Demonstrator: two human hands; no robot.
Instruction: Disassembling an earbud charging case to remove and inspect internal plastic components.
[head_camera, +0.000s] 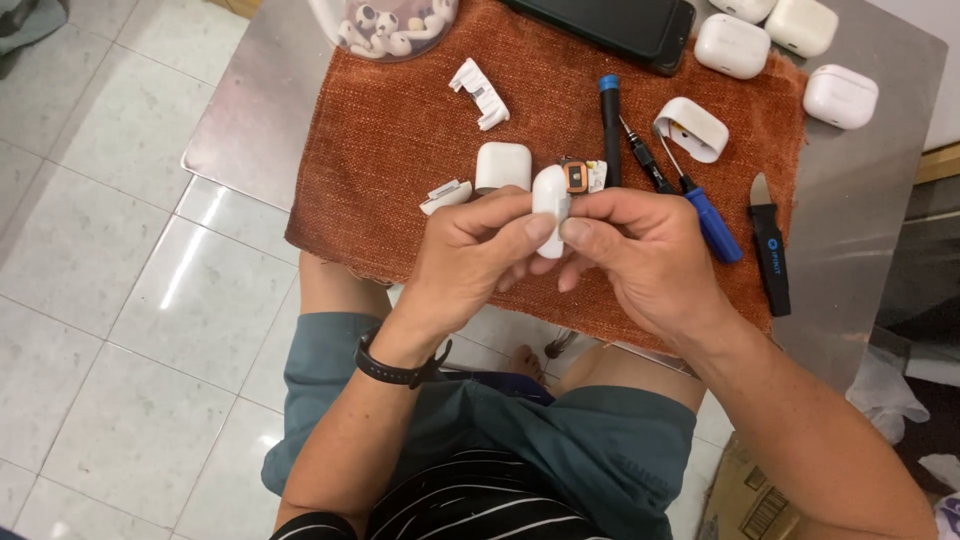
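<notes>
Both hands meet over the near edge of an orange-brown cloth. My left hand and my right hand pinch a small white earbud-case shell between thumbs and fingers. An orange-and-grey inner part sticks out of its top. A white case half and a small white piece lie just beyond my left hand. A blue-tipped black screwdriver, a thin black driver and a blue-handled driver lie beside my right hand.
A black pry tool lies on the metal table at right. Further back are an open white shell, a white ribbed part, a dark phone, three closed white cases, and a clear container of earbuds.
</notes>
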